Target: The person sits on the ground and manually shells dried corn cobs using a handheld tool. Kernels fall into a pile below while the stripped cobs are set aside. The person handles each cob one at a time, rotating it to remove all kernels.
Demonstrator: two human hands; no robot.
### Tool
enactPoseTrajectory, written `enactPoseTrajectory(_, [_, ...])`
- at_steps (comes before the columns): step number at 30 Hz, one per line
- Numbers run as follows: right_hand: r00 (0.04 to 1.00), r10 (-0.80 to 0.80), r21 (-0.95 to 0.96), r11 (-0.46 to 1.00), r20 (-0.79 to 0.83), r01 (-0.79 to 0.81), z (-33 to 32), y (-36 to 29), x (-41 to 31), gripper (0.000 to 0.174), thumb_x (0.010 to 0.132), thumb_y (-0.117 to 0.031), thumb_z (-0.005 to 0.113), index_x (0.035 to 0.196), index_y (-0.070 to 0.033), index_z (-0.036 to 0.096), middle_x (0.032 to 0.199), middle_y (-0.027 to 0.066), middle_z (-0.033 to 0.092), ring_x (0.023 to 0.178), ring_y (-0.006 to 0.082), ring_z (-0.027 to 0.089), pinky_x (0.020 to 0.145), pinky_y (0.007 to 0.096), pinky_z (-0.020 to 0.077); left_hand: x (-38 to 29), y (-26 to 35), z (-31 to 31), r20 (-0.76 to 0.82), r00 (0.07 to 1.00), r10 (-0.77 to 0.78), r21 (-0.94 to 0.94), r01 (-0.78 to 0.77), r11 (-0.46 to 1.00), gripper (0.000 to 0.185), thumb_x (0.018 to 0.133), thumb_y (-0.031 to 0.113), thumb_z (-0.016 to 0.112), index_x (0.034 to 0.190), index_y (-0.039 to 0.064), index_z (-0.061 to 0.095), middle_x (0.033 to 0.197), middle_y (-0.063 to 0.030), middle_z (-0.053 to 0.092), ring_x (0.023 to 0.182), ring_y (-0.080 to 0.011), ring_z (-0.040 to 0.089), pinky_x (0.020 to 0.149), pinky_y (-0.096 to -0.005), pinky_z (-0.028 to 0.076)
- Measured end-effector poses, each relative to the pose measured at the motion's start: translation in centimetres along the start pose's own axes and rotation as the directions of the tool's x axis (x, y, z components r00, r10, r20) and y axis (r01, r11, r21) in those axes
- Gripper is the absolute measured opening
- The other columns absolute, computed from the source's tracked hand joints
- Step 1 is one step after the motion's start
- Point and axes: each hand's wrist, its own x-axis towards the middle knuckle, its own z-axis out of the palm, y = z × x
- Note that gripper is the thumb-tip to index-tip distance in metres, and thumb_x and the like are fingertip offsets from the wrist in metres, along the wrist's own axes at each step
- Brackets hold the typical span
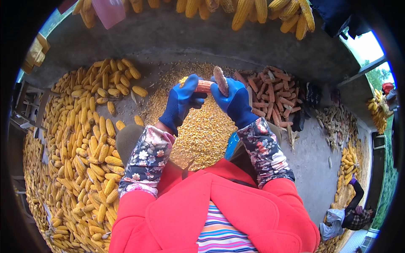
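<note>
My left hand [186, 96], in a blue coated work glove, grips a mostly stripped corn cob [204, 86]. Yellow kernels still show at its left end. The fingers of my right hand [232, 95], gloved the same way, close around a bare cob [220, 80] that stands tilted upward. The right hand also meets the right end of the stripped cob. Below both hands spreads a heap of loose corn kernels [204, 132], between my knees. A small part of a blue thing [232, 144] shows at the heap's right side.
To the left lies a large pile of yellow corn ears [91, 151]. Stripped cobs [275, 91] are piled on the right, with dry husks [337, 123] beyond. Corn ears [248, 12] hang along the wall [202, 38]. Another person [356, 218] is at the far right.
</note>
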Motion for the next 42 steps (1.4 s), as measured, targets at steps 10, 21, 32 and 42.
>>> enactPoseTrajectory(10, [0.928, 0.351, 0.322, 0.870, 0.125, -0.373, 0.6, 2.1, -0.2, 0.031, 0.098, -0.027, 0.073, 0.110, 0.001, 0.075, 0.091, 0.0061, 0.075, 0.082, 0.0135, 0.069, 0.074, 0.0317, 0.0549, 0.4, -0.5, -0.2, 0.016, 1.000, -0.012, -0.006, 0.012, 1.000, 0.052, 0.103, 0.053, 0.063, 0.123, 0.006, 0.067, 0.101, -0.0081, 0.073, 0.081, -0.0143, 0.069, 0.071, -0.0286, 0.057])
enactPoseTrajectory(21, [0.991, 0.127, 0.364, 0.926, -0.052, -0.099, 0.9, 2.0, 0.1, 0.028, 0.097, -0.022, 0.073, 0.110, 0.003, 0.075, 0.090, 0.0113, 0.077, 0.082, 0.0186, 0.073, 0.074, 0.0339, 0.0560, 0.8, 0.6, -0.7, 0.166, 0.977, -0.132, -0.176, 0.161, 0.971, 0.078, 0.100, 0.076, 0.046, 0.132, 0.009, 0.066, 0.091, -0.0031, 0.068, 0.071, -0.0105, 0.058, 0.065, -0.0256, 0.047])
enactPoseTrajectory(32, [0.882, 0.418, 0.535, 0.705, 0.217, -0.466, 0.0, 3.0, 0.5, 0.033, 0.099, -0.026, 0.070, 0.115, 0.003, 0.075, 0.101, 0.0026, 0.074, 0.092, 0.0115, 0.068, 0.085, 0.0304, 0.0554, -0.5, 1.1, 0.2, 0.127, 0.991, -0.044, 0.099, 0.032, 0.995, 0.053, 0.104, 0.052, 0.062, 0.129, 0.006, 0.064, 0.093, -0.0043, 0.070, 0.073, -0.0096, 0.061, 0.066, -0.0260, 0.051])
enactPoseTrajectory(42, [0.946, 0.291, 0.463, 0.825, 0.142, -0.324, -0.2, 2.4, 0.2, 0.031, 0.100, -0.027, 0.069, 0.114, 0.000, 0.075, 0.100, 0.0040, 0.074, 0.091, 0.0111, 0.067, 0.084, 0.0305, 0.0547, 0.7, 0.9, -0.5, 0.229, 0.965, -0.124, -0.116, 0.154, 0.981, 0.074, 0.103, 0.073, 0.043, 0.138, 0.010, 0.062, 0.095, -0.0039, 0.069, 0.070, -0.0101, 0.059, 0.063, -0.0251, 0.048])
